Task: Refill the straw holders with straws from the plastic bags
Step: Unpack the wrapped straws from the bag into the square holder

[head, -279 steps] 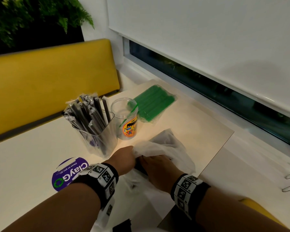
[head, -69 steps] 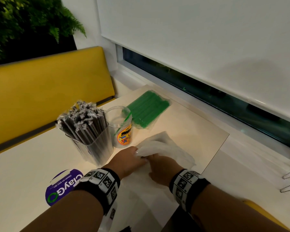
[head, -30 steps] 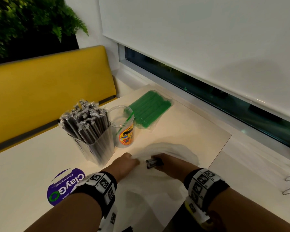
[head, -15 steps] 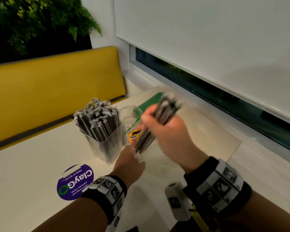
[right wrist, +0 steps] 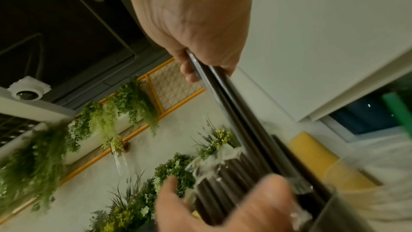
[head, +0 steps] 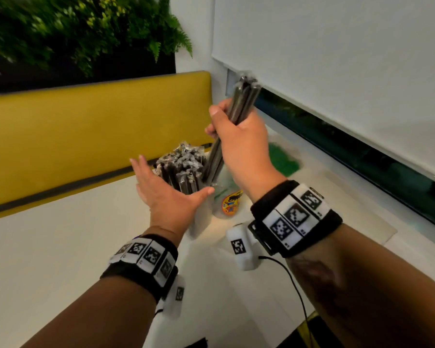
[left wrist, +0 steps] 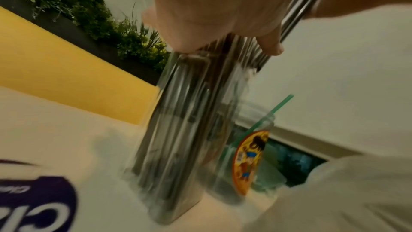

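Note:
My right hand [head: 236, 131] grips a bundle of black wrapped straws [head: 244, 96] and holds it nearly upright. The bundle's lower ends reach into the clear square straw holder [head: 201, 219], which is packed with several black straws [head: 183, 162]. My left hand [head: 168, 194] is spread flat against those straws on the near side, thumb at the holder's rim. In the left wrist view the holder [left wrist: 178, 147] stands under my palm. The right wrist view has the bundle [right wrist: 234, 112] running down to the holder's straws, by my left hand [right wrist: 223, 205].
A round clear cup [head: 230, 204] with a cartoon sticker stands right of the holder, one green straw [left wrist: 267, 117] in it. A bag of green straws [head: 284, 159] lies behind. A yellow bench back [head: 86, 126] runs along the table's far side, a window blind [head: 337, 59] to the right.
My right hand drew the black straws out of the white bag and lifted them over to the holder. My left hand left the bag and rose to the holder, fingers spread.

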